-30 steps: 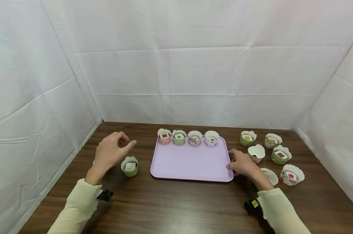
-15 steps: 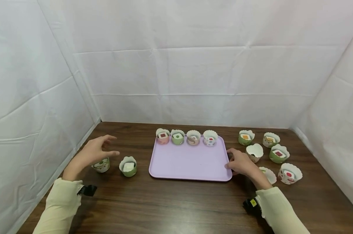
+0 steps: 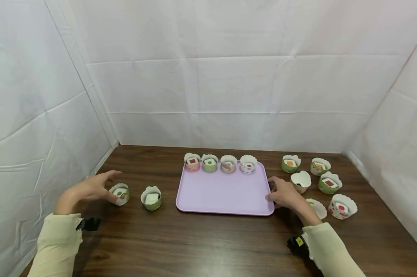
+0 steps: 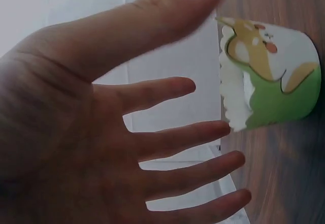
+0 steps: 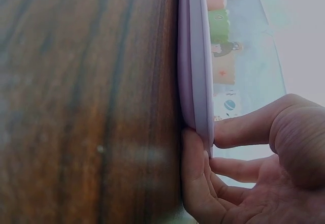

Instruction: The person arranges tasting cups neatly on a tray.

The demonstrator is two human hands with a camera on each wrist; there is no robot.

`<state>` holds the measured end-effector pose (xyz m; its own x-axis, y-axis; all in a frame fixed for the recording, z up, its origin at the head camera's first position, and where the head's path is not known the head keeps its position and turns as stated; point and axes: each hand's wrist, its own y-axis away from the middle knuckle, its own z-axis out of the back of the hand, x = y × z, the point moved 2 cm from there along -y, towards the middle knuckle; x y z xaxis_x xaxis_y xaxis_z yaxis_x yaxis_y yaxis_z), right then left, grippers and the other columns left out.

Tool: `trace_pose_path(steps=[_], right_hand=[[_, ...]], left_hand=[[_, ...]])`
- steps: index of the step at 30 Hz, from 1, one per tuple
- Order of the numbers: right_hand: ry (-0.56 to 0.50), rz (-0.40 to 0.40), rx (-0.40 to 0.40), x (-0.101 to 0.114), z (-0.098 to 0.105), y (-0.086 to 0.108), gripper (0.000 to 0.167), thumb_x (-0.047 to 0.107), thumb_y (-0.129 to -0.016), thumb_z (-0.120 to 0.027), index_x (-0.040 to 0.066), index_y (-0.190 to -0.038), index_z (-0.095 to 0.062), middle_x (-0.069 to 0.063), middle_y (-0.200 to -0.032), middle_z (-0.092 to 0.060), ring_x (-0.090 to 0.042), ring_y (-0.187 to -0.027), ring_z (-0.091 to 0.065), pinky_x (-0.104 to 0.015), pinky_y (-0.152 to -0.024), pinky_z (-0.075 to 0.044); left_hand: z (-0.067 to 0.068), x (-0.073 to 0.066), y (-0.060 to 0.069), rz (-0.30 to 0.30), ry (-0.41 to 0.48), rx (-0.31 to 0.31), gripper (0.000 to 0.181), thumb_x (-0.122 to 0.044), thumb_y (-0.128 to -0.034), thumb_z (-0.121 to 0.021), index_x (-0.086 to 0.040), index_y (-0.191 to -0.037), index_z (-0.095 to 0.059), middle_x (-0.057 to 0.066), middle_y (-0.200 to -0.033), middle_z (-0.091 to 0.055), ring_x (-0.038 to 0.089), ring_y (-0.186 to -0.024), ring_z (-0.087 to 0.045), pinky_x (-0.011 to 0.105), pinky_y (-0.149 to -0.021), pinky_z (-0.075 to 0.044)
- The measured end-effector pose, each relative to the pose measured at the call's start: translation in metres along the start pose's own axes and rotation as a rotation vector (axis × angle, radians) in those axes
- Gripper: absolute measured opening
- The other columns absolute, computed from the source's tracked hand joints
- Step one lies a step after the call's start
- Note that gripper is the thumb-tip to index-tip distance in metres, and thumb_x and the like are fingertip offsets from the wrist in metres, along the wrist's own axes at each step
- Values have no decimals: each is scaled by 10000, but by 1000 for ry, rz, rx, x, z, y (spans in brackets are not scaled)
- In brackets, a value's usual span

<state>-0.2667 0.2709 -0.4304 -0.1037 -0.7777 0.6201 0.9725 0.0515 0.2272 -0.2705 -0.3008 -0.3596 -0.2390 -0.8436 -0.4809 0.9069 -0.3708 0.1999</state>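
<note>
My left hand (image 3: 90,189), thumb and fingers spread, is beside a green paper baking cup (image 3: 120,194) with a dog print (image 4: 277,69). The head view shows a white block with a green mark inside that cup. Another green paper cup (image 3: 151,198) holding a white block stands just to its right. At the lilac tray's (image 3: 225,192) right edge, my right hand (image 3: 284,192) pinches the rim between thumb and fingers; some fingers tuck under it in the right wrist view (image 5: 244,168). Along the tray's far edge stand several paper cups with blocks, among them a pink one (image 3: 192,163).
To the right of the tray several more patterned paper cups stand on the brown wooden table (image 3: 194,246), such as a red-and-white one (image 3: 342,207). One cup (image 3: 317,208) is partly hidden by the right forearm. White cloth (image 3: 229,84) encloses the back and sides.
My left hand has moved left and down, from above the table to beside the dog-print cup, which has come into view. The right hand keeps its hold on the tray.
</note>
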Motion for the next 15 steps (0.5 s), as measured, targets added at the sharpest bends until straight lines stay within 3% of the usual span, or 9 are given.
trace_pose_path(steps=[4,9,15], right_hand=[[1,10,-7,-1,0,1,715,33,-857,-714,-107,-1482,-395,-250,-1000,-642,-258,-807,-682,-352,-611,-658],[8,18,-8,-2,0,0,708,40,-859,-710,-101,-1480,-399,-250,-999,-646,-256,-799,-682,-351,-607,-656],[16,34,-15,-1,-1,-2,701,39,-854,-706,-105,-1472,-408,-234,-967,-643,-247,-773,-678,-342,-583,-650]], left_hand=[[0,6,1,8,35,42,1027,-156,-760,-894,121,-1534,-278,444,-1415,-451,588,-1274,-495,616,-976,-524],[-2,12,-1,8,30,59,921,-142,-749,-897,123,-1473,-393,382,-1357,-529,505,-1213,-555,598,-977,-523],[-5,18,-5,2,14,42,818,-159,-745,-905,110,-1396,-488,326,-1281,-600,386,-1099,-617,449,-878,-555]])
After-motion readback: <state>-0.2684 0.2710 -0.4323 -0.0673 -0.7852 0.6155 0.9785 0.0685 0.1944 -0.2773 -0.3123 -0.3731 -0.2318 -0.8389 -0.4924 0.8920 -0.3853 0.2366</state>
